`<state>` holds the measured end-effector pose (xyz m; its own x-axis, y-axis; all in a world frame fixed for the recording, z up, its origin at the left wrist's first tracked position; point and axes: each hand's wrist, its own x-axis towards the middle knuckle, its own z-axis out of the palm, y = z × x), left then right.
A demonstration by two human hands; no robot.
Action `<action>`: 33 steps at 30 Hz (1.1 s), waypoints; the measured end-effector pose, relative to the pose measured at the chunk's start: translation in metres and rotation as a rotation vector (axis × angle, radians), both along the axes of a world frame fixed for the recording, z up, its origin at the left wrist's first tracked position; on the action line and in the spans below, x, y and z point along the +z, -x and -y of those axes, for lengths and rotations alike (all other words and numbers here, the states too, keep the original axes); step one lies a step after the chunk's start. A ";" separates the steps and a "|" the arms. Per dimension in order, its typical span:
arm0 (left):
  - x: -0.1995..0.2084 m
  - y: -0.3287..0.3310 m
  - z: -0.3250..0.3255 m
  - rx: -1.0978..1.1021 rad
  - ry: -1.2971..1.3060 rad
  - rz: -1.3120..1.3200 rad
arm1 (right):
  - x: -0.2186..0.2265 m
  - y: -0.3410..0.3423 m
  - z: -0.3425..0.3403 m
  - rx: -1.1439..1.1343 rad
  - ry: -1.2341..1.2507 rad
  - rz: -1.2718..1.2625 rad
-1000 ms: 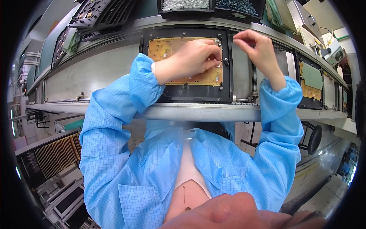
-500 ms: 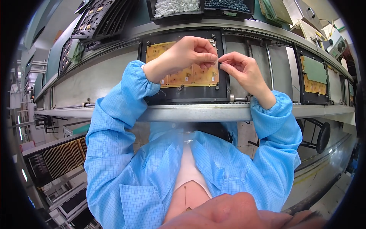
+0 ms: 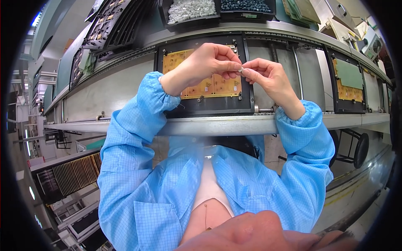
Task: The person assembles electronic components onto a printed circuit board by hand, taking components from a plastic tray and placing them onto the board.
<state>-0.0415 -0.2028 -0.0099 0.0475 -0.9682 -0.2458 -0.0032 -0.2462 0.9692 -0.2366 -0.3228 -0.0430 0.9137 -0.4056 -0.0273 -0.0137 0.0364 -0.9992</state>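
Note:
My left hand (image 3: 211,65) and my right hand (image 3: 270,77) meet fingertip to fingertip, both closed in a pinch. Between the fingertips shows a small white part (image 3: 240,70), mostly covered, so its exact kind is not clear. Below the hands lies a yellow-orange circuit board panel (image 3: 224,85), set in a black carrier frame (image 3: 197,109) on the conveyor. The left hand and wrist hide the panel's middle.
Behind the line stand a black bin (image 3: 190,24) of white parts and another bin (image 3: 251,14) of dark blue parts. Black carriers (image 3: 111,31) are stacked at the far left. A second carrier (image 3: 351,106) sits farther right. The metal conveyor rail (image 3: 217,125) runs in front.
The two hands have come closer together at the fingertips, and the white part shows more plainly. The whole view has shifted slightly.

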 end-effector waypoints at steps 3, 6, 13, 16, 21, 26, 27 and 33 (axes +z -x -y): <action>0.007 0.006 -0.001 -0.011 0.044 0.133 | 0.000 0.000 0.001 -0.001 -0.023 -0.019; 0.010 0.011 -0.003 -0.046 0.210 0.415 | 0.000 -0.001 0.001 -0.031 -0.047 -0.021; 0.012 0.021 -0.005 0.064 0.280 0.590 | -0.001 -0.002 0.002 -0.057 -0.103 -0.041; 0.004 0.014 -0.003 0.113 0.273 0.536 | -0.004 -0.001 0.006 -0.099 -0.075 -0.011; -0.010 0.006 0.000 0.044 0.169 0.762 | -0.001 0.002 0.011 -0.174 -0.048 0.001; -0.017 0.010 0.007 0.048 0.159 0.851 | -0.002 0.002 0.011 -0.177 -0.035 0.016; -0.018 0.010 0.008 0.042 0.153 0.887 | -0.001 0.001 0.010 -0.183 -0.035 0.019; -0.021 0.010 0.014 0.007 0.107 0.976 | -0.001 0.002 0.010 -0.172 -0.029 0.025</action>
<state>-0.0514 -0.2164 -0.0306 0.1889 -0.9820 -0.0062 -0.8137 -0.1601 0.5589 -0.2382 -0.3326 -0.0443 0.8314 -0.5553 -0.0193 0.0201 0.0649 -0.9977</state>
